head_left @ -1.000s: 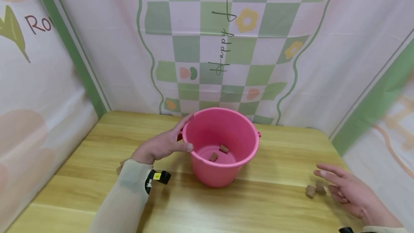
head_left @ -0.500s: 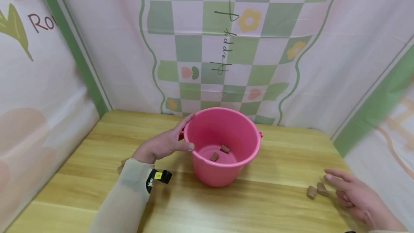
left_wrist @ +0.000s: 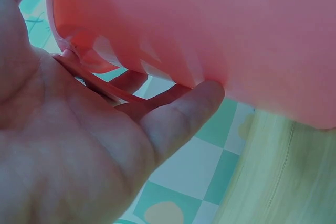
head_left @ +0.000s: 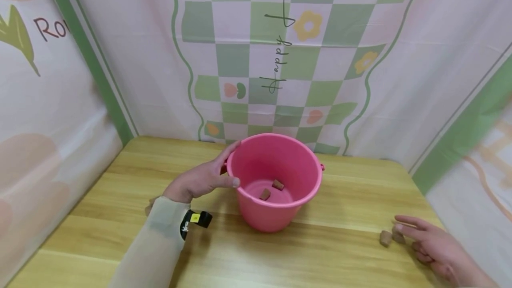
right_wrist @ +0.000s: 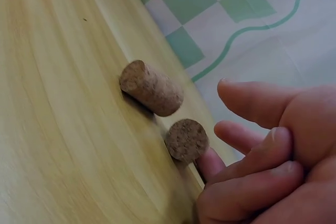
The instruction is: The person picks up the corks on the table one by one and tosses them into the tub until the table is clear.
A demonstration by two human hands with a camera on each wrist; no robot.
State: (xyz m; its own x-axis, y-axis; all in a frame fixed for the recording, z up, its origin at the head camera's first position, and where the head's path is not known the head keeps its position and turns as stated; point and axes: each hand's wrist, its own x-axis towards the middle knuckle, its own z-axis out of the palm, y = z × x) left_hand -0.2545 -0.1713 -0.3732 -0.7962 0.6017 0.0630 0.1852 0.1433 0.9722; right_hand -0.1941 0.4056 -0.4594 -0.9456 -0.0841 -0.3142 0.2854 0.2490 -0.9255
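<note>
A pink bucket (head_left: 266,217) stands upright on the wooden table. My left hand (head_left: 198,181) grips its left side, thumb at the rim; in the left wrist view the fingers lie along the outer wall and the bucket's handle (left_wrist: 100,81) crosses the palm. Inside, at the bottom, lie two brown corks (head_left: 265,194). To the right, my right hand (head_left: 440,246) reaches over a cork (head_left: 398,236), one fingertip right at its side and the thumb apart from it. Beside it lies another cork (right_wrist: 152,90). The last fingers of the right hand are bent loosely, holding nothing.
Something small and brown (head_left: 149,208) is partly hidden behind the left sleeve (head_left: 150,248). Printed cloth (head_left: 232,59) hangs behind the table (head_left: 332,257) and along both sides. The bucket stands near the table's back edge.
My right hand drew back from the corks to the right, then came in again over the nearer one. The left hand and the bucket have stayed in place.
</note>
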